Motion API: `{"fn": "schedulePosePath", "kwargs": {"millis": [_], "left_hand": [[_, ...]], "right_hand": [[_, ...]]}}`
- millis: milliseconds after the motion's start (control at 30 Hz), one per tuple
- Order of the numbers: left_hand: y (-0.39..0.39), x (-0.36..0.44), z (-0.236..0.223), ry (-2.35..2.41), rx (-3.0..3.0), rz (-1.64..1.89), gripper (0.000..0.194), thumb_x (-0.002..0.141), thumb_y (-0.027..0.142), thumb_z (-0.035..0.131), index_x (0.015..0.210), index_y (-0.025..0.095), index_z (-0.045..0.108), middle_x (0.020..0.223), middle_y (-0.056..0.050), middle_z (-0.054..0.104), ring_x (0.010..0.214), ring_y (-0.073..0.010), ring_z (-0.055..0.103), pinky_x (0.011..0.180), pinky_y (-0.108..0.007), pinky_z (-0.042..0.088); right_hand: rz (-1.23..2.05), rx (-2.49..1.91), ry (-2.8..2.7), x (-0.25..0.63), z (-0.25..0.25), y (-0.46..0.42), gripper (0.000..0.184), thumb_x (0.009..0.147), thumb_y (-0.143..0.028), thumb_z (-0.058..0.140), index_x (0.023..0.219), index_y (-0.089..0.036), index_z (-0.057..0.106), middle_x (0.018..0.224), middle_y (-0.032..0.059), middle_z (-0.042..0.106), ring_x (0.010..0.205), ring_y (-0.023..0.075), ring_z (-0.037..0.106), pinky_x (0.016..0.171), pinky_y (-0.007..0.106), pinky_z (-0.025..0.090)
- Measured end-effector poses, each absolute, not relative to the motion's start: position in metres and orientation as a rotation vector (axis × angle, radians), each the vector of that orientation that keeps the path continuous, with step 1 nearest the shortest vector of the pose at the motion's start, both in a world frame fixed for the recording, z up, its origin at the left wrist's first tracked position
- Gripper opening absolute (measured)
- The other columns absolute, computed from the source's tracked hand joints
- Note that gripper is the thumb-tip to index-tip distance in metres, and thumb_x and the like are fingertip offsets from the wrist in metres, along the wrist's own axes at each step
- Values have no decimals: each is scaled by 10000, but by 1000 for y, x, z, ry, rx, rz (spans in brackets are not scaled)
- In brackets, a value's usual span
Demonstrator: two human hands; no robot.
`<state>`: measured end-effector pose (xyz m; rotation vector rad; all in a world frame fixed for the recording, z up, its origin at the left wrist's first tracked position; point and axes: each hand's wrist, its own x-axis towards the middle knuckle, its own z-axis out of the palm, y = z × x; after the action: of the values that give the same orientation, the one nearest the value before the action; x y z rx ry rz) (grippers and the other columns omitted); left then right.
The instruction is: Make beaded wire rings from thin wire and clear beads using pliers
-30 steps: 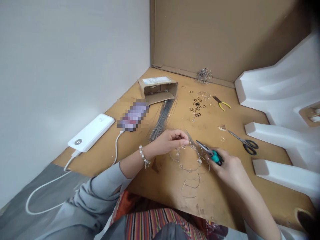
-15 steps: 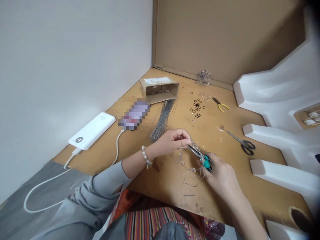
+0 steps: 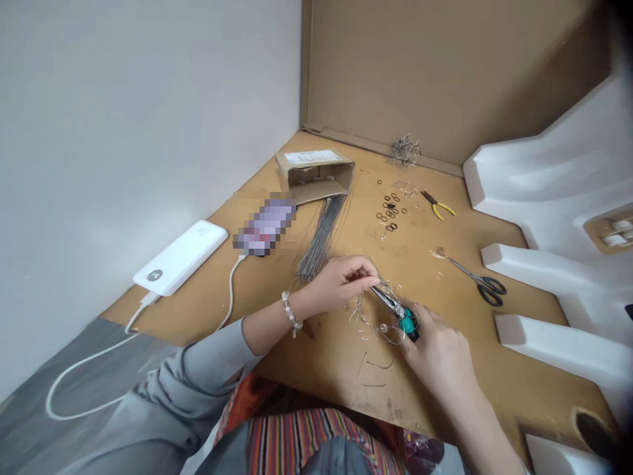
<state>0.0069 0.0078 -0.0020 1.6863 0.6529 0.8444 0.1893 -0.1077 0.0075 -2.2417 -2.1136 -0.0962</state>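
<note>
My right hand (image 3: 440,346) is closed around the teal-and-black handles of a pair of pliers (image 3: 406,322), whose metal jaws point up and left. At the tips of those jaws, my left hand (image 3: 349,280) pinches a thin wire, part of a looped wire strand with clear beads (image 3: 383,328). The strand's loops hang around and below the jaws, and some wrap near the handles. Exactly where the jaws meet the wire is too small to make out. Short cut wire pieces (image 3: 374,384) lie on the table just below.
A bundle of straight wires (image 3: 319,244) lies before an open cardboard box (image 3: 316,188). Dark rings (image 3: 390,212), yellow-handled pliers (image 3: 438,206) and black scissors (image 3: 487,289) lie beyond my hands. At left are a white power bank (image 3: 182,257) and a phone (image 3: 267,227). White foam (image 3: 524,260) borders the right.
The beaded wire loops have shifted, drawn up closer to the pliers, and hang less low. Both hands stay in nearly the same place with the same grip.
</note>
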Motion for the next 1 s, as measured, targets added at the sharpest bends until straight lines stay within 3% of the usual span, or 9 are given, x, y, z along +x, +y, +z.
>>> {"fn": "schedulePosePath", "kwargs": {"millis": [367, 667, 800, 1000], "left_hand": [[4, 10, -8, 666, 1870, 1015, 121, 839, 241, 561, 778, 141, 592, 712, -4, 593, 633, -80, 512, 600, -196, 405], [-1, 11, -5, 657, 1932, 1101, 117, 846, 227, 554, 765, 153, 595, 717, -11, 618, 659, -88, 543, 637, -203, 427], [2, 12, -7, 656, 1735, 1034, 144, 838, 272, 566, 763, 150, 585, 686, 4, 582, 612, -77, 501, 593, -201, 406], [10, 11, -12, 592, 1290, 846, 230, 799, 364, 616, 789, 141, 558, 625, 44, 494, 515, -46, 436, 520, -187, 385]], "right_hand": [[35, -2347, -2122, 184, 13, -111, 236, 815, -364, 508, 939, -215, 642, 687, 52, 706, 530, 208, 620, 478, 267, 257], [387, -2343, -2050, 181, 19, -111, 282, 830, -384, 458, 897, -191, 652, 633, 82, 681, 534, 227, 613, 499, 278, 305], [587, -2249, -2028, 183, 22, -110, 261, 843, -342, 439, 953, -200, 629, 710, 67, 692, 623, 217, 638, 546, 277, 361], [425, -2323, -2125, 194, 22, -110, 248, 831, -342, 461, 1003, -235, 605, 832, 49, 716, 723, 252, 669, 560, 297, 373]]}}
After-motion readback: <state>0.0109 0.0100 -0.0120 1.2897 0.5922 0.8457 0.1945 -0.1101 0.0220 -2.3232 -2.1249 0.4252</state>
